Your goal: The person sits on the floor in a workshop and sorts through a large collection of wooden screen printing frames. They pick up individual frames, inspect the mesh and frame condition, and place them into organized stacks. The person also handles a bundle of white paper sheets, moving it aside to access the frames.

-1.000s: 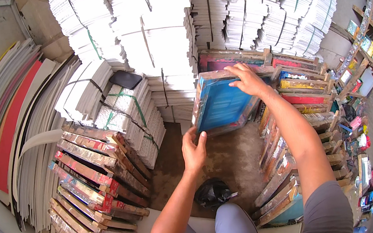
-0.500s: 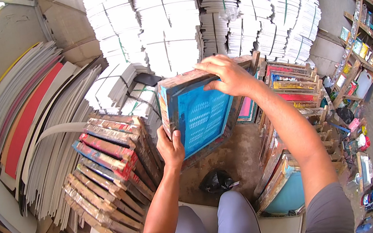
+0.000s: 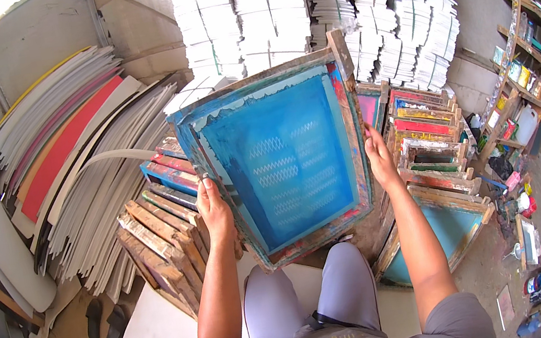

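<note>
A wooden-framed printing screen (image 3: 281, 146) with blue mesh and pale zigzag lines hangs in front of me, its broad face turned toward me. My left hand (image 3: 214, 209) grips the frame's left edge, thumb on the near side. On the opposite edge, my right hand (image 3: 379, 156) holds the frame, its fingers partly behind the wood. A short wooden piece stands up at the frame's upper right corner. Below it are my knees.
Stacked wooden frames (image 3: 163, 244) stand on the left, and a row of similar frames (image 3: 431, 145) on the right. Bundled white sheets (image 3: 272, 15) rise behind. Large curved boards (image 3: 73, 156) lean at far left; shelves (image 3: 535, 45) with bottles line the right. Black sandals (image 3: 95, 317) lie on the floor.
The printing screen has swung from an edge-on tilt to face me and come nearer. My right hand has moved from its top edge down to its right edge.
</note>
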`<state>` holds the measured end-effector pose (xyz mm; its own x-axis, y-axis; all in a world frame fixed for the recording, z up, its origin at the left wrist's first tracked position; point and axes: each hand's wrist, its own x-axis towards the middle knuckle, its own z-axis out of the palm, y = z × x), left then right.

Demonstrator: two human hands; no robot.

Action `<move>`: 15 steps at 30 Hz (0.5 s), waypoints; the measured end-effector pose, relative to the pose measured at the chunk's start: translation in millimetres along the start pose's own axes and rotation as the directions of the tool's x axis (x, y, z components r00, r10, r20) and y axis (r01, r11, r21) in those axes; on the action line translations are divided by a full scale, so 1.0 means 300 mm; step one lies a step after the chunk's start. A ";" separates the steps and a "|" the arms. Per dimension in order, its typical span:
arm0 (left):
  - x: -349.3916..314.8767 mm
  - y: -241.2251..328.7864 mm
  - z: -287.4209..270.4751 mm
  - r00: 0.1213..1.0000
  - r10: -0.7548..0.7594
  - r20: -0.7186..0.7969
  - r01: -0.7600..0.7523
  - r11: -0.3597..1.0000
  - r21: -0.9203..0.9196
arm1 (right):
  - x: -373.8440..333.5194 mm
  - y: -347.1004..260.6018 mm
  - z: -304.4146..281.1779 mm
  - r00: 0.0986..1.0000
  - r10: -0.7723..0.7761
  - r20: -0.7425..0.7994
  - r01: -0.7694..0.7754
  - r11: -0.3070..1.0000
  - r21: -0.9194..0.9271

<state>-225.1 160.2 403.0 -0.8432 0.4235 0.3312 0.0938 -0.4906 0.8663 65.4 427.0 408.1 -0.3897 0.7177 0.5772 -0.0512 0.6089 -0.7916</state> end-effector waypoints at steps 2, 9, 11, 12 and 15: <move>-0.039 0.049 -0.024 0.999 -0.053 0.003 0.053 0.997 -0.053 | -0.056 -0.035 0.009 0.998 0.027 0.064 -0.026 1.000 -0.015; -0.107 0.068 -0.039 0.996 -0.076 -0.037 0.071 0.992 -0.106 | -0.113 -0.152 -0.001 0.994 -0.105 0.009 0.105 0.994 0.008; -0.111 0.046 -0.057 0.999 -0.028 -0.025 0.025 0.995 -0.093 | -0.120 -0.150 0.003 0.997 -0.078 0.010 0.079 0.996 -0.038; -0.115 0.036 -0.075 1.000 -0.005 -0.025 0.003 0.997 -0.080 | -0.127 -0.143 0.016 0.998 -0.061 0.015 0.062 0.997 -0.055; -0.130 -0.012 -0.103 0.987 0.162 -0.008 -0.162 0.987 -0.003 | -0.130 -0.059 0.025 0.997 0.039 0.059 -0.031 0.989 -0.144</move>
<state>-208.7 121.9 375.5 -0.8210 0.3326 0.4640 0.2274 -0.5551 0.8001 74.5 385.7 398.0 -0.4448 0.7199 0.5327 0.0938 0.6290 -0.7717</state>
